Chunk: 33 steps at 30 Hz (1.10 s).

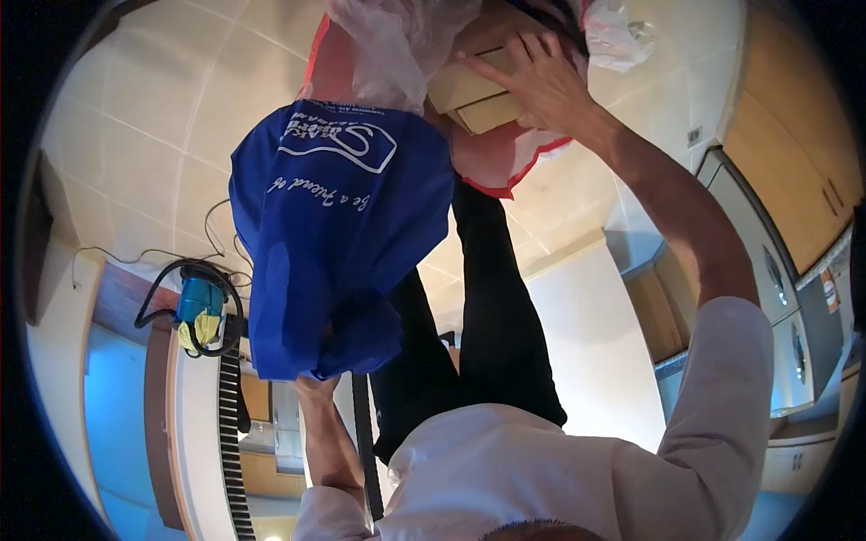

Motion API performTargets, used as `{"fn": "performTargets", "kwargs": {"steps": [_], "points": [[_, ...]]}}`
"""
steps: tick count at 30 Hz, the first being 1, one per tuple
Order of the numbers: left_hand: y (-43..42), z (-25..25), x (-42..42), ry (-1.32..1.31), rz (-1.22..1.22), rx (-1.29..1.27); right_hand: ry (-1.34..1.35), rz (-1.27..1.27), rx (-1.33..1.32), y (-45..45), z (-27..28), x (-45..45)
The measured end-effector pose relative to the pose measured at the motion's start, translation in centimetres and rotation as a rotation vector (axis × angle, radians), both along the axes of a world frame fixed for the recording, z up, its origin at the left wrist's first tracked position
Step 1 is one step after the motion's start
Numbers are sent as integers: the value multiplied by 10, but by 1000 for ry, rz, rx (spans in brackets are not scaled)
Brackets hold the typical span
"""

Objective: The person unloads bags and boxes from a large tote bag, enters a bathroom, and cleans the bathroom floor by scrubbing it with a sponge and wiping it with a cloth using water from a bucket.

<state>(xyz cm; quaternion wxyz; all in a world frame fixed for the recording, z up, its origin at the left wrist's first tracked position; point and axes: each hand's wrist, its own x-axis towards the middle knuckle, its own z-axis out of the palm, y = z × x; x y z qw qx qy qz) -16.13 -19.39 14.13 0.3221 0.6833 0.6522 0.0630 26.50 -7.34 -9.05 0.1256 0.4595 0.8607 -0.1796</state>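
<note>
My left hand [316,386] is gripping a blue cloth shopping bag [338,234] with white lettering at its lower end. The bag hides most of that hand's fingers. My right hand [552,86] lies over a light brown cardboard box [487,113], thumb stretched across one side and fingers bent over the other. Around the box is a large translucent plastic bag [383,54] with red edges, its mouth spread wide. The blue bag overlaps the near left side of the plastic bag. What else lies inside either bag is hard to make out.
On the left stands a teal and black vacuum-like machine [200,302] with a black hose and a yellow cloth; a thin cable [144,251] trails over the tiled floor [162,117]. A fridge [749,243] and wooden cabinets [794,135] line the right. My legs [501,298] are close behind the bags.
</note>
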Motion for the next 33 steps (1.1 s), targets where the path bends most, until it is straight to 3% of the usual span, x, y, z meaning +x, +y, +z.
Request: {"fn": "performTargets", "kwargs": {"steps": [6,8,10,12,15,19,22,24,25,26,28,29,33], "points": [[-8,-11,0,68,-70,21,92,31,32,-3,-66,17],[-15,-11,-2,56,29,-60,131,40,47,16,-53,15],[-11,-12,4,68,31,-63,-172,89,-295,45,-28,11],[-9,-14,8,64,32,-63,-121,44,-227,42,-29,18],[-4,-18,10,95,-1,-1,218,-33,-252,54,-27,22],[-9,-8,2,68,152,-30,96,-3,-302,53,8,1],[10,-3,19,82,189,-25,86,-182,-134,45,50,5],[8,-2,22,74,226,-53,315,-464,-259,46,39,27],[-4,-6,13,88,284,-105,417,-466,-202,40,47,40],[-11,-8,10,86,310,-127,410,-465,-196,34,38,47],[-12,-13,14,46,307,-144,75,-232,-177,20,-2,66],[-9,-16,16,28,287,-135,58,-244,-319,24,-5,70],[-13,-18,21,19,326,-215,89,-480,-357,36,-35,67]]}}
